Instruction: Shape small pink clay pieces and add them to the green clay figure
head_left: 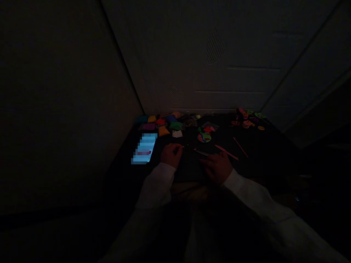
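In dim light, my left hand rests on the dark table with thumb and fingers curled in a pinch. A tiny pale pink speck shows at its fingertips, too small to name. My right hand is closed on a slim, pale blade-like tool that points left toward my left hand. A small pink bit sits at the tool's tip. Between the hands lies a tiny green speck. Just beyond my right hand lie a pink flat clay knife and a thin pink stick.
A lit phone lies left of my left hand. Packets of coloured modelling clay, among them an orange one and a green one, lie at the back. A decorated green disc is mid-table; small colourful figures stand back right.
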The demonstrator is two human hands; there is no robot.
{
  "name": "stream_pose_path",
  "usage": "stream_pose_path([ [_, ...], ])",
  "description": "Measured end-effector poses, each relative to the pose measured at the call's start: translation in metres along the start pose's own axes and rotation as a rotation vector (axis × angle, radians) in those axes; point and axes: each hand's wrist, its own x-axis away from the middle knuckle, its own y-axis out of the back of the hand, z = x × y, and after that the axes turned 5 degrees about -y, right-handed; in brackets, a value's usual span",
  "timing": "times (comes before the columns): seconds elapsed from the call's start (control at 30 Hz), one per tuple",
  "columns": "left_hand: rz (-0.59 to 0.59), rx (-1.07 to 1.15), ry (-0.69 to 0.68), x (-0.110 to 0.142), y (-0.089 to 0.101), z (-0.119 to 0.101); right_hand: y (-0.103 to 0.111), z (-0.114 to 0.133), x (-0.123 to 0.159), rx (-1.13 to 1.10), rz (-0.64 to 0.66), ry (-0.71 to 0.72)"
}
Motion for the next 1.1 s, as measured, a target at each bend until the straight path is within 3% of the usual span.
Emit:
stream_pose_path([
  [0.2, 0.006, 0.0, -0.004, 0.0, 0.001, -0.001, 0.0, 0.004, -0.002, 0.048, 0.053, 0.036],
  [1.1, 0.005, -0.004, -0.001, 0.0, 0.0, 0.0, 0.005, 0.012, -0.007, 0.116, 0.054, 0.066],
])
